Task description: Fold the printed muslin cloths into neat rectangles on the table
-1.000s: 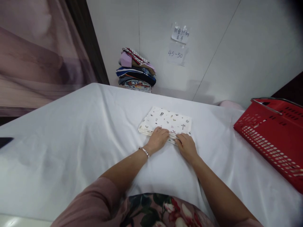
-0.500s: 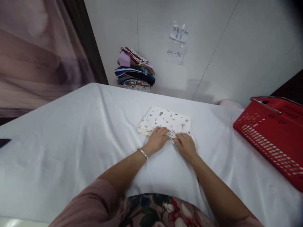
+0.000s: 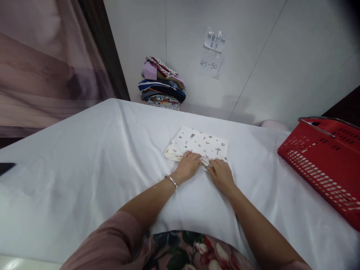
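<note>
A folded white cloth [image 3: 200, 141] with small plant-like prints lies on the white-covered table in front of me, its layered edges facing my body. My left hand [image 3: 189, 165] grips the near edge around its middle, fingers on top of the layers. Close beside it, my right hand [image 3: 222, 173] is closed on the same edge nearer the right corner, the thumb against the folds. Between the two hands the layers bunch slightly. My palms hide part of the near edge. A silver bracelet [image 3: 171, 180] circles my left wrist.
A red plastic basket [image 3: 323, 157] with a metal handle stands at the table's right. Beyond the far edge, a stack of folded fabrics [image 3: 162, 84] rests against the wall. Handwritten paper signs [image 3: 209, 64] hang there. A dark flat object [image 3: 6, 168] lies at the left edge.
The view has shifted very slightly. Both hands stay on the near edge of the cloth, and the layers between them look a little more pressed together.
</note>
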{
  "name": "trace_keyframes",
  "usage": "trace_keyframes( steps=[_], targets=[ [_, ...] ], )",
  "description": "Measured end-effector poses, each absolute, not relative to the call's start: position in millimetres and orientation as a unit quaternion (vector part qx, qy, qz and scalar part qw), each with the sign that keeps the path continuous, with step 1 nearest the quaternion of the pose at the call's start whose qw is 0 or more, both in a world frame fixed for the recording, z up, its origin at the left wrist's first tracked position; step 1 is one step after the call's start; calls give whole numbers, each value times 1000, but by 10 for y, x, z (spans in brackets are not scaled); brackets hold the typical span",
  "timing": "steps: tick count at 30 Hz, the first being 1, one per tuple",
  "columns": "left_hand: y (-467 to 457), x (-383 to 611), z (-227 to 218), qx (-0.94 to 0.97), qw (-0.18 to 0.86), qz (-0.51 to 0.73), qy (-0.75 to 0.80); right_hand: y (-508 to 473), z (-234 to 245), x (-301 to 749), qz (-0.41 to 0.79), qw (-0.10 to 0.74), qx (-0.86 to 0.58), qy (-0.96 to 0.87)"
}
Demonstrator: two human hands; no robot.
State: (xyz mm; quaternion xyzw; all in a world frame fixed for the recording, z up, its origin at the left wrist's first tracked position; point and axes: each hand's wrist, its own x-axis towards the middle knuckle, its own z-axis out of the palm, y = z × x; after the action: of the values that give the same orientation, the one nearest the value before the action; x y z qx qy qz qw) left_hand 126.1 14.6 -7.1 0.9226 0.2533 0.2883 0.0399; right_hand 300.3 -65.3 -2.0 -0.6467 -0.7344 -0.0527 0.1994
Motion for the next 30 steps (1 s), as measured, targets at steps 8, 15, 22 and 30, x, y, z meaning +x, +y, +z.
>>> trace_keyframes(
  steps=[8,15,22,30],
  targets=[
    [91,1153,-13,925,11,299,233,-650,-50,3020,-57,209,-646,-732],
    [100,1168,-45,930,-1,279,239,-646,-60,3022,-60,215,-647,-729],
    [122,1234,-84,932,-20,270,240,-652,-30,3014,-59,212,-648,-730],
    [148,1261,-100,928,-19,277,248,-669,-11,2977,-74,176,-651,-735]
  ],
)
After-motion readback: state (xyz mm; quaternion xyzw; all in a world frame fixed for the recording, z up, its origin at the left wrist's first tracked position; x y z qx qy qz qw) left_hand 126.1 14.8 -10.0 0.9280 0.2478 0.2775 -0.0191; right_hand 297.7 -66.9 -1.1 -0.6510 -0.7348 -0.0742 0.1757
